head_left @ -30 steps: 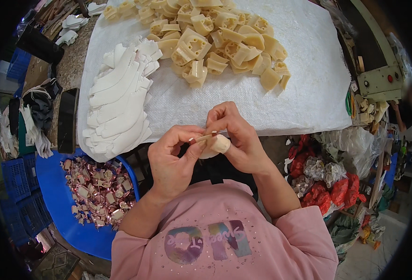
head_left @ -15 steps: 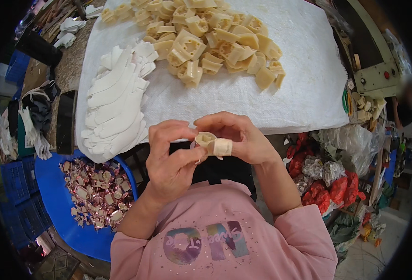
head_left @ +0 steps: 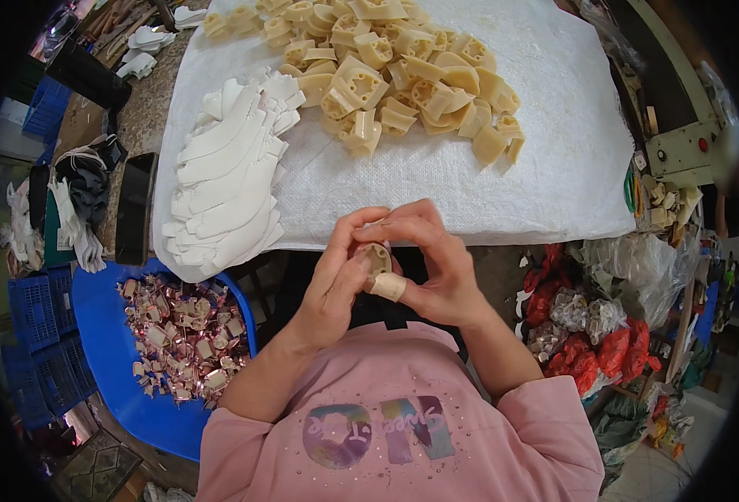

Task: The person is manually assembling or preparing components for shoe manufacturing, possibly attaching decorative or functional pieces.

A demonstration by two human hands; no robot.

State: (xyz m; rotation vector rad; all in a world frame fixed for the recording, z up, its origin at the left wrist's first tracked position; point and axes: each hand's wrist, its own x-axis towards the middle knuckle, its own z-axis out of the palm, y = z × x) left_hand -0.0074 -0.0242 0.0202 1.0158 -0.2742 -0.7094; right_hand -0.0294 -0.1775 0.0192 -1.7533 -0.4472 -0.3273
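Both hands meet just off the table's near edge: the left hand (head_left: 336, 280) and right hand (head_left: 436, 268) together pinch a small cream plastic part (head_left: 376, 258). A heap of cream parts (head_left: 394, 71) lies toward the far edge, white flat pieces (head_left: 231, 171) stacked at the left edge

Both hands have turned the small cream part (head_left: 377, 258), its hollow end now facing up.

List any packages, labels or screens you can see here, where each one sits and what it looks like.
Phone: left table edge, flat, dark blank screen.
Red and silver packets: heaped at lower right, crinkled.
Clear plastic bag: right, beside the white sheet.
Shirt print: pink shirt, pastel rounded shapes.
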